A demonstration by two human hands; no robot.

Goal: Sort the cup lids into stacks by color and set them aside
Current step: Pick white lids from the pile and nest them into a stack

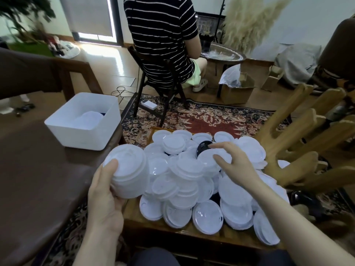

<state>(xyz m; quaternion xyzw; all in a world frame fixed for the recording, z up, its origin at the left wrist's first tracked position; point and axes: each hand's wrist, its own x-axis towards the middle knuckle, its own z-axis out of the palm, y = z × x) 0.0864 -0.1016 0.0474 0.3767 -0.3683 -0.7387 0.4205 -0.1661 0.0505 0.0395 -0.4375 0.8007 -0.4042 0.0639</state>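
Cup lids [201, 181] lie in a loose white heap that covers most of a low wooden table [153, 225] in front of the person, some dome up, some upside down, many overlapping. The left hand [104, 194] grips a nested stack of white lids [129, 172] from its near side, thumb laid over the top rim, holding it just above the table's left edge. The right hand [233, 162] hovers over the middle of the heap with fingers spread and lightly bent, holding nothing; its fingertips are close to a single black lid [203, 147] that pokes out between white ones. The likeliest slip, as I judge it, is that pulling the black lid free drags its neighbours along, since they lean on it, and lids at the far and right margins already overhang the table and could slide onto the patterned rug [201, 116]. The held stack is tall and gripped on one side only, so a tilt might fan it apart. Room is tight on the right, where a pale wooden chair frame [299, 143] stands against the heap. The left is freer: a brown surface [38, 169] carries a white plastic bin [84, 121] with white lids already inside.
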